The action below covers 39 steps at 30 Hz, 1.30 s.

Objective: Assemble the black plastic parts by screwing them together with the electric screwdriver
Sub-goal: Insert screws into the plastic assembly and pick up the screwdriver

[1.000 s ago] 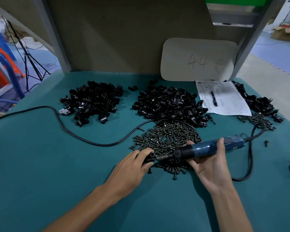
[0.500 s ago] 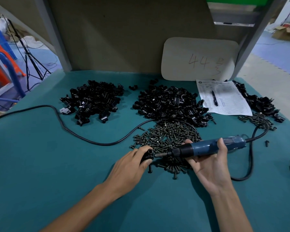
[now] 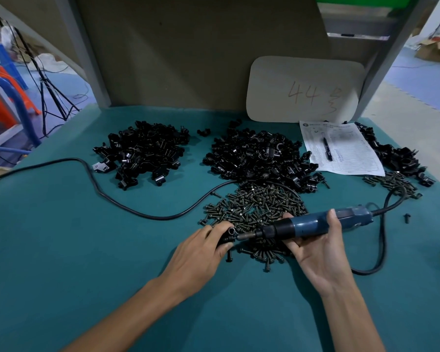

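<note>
Centrally, a small black plastic part (image 3: 228, 235) is gripped in the curled fingers of the left hand (image 3: 201, 252), low over the teal table (image 3: 61, 250) at the near left edge of a heap of dark screws (image 3: 254, 207). The metal bit of the electric screwdriver (image 3: 315, 226) is set against the part, just beside its round opening. The tool is held almost level, with its tip pointing left. Its blue body is clasped by the right hand (image 3: 315, 255), the thumb laid over the top and the fingers curled beneath. A black cable (image 3: 137, 212) is led from the tool's rear, looped on the table at the right, and run past the screws towards the left edge.

Behind the screws a large pile of black parts (image 3: 259, 158) is heaped, touching the screws' far edge. A second pile (image 3: 142, 151) is spread well apart to the left, and a third (image 3: 396, 153) lies at the far right, with a smaller scatter of screws (image 3: 391, 181) just in front of it. A single screw (image 3: 407, 218) is seen alone near the tool's rear. Between the middle and right piles a printed sheet (image 3: 346, 158) is laid flat, with a pen (image 3: 327, 148) resting on it. A pale board (image 3: 302, 90) marked "44" is propped against the back wall.
</note>
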Available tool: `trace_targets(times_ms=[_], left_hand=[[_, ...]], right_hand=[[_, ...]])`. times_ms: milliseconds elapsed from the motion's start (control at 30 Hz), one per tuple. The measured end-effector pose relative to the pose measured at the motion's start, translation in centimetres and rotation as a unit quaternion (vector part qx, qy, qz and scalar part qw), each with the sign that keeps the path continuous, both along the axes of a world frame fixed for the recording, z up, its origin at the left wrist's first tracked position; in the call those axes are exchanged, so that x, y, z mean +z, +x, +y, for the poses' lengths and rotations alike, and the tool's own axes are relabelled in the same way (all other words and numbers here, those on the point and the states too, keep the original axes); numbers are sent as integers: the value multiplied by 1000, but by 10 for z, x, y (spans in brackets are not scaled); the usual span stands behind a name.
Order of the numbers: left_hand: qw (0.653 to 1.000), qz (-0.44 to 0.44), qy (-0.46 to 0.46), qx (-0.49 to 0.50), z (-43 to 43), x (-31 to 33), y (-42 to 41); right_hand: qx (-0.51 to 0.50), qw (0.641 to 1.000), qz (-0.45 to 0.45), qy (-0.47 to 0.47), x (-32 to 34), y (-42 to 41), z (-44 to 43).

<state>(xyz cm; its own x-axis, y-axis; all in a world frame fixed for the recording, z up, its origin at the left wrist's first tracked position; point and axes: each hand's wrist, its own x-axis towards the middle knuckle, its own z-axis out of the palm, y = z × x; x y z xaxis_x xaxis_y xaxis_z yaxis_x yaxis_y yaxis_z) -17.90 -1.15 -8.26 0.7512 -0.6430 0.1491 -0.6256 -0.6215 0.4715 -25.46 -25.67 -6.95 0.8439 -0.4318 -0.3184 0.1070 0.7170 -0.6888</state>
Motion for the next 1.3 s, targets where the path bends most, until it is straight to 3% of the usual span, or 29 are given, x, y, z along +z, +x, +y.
trace_targets(times_ms=[1300], left_hand=[[1000, -17, 20, 1, -1, 0, -1]], right_hand=[[10, 1000, -1, -1, 0, 1, 2]])
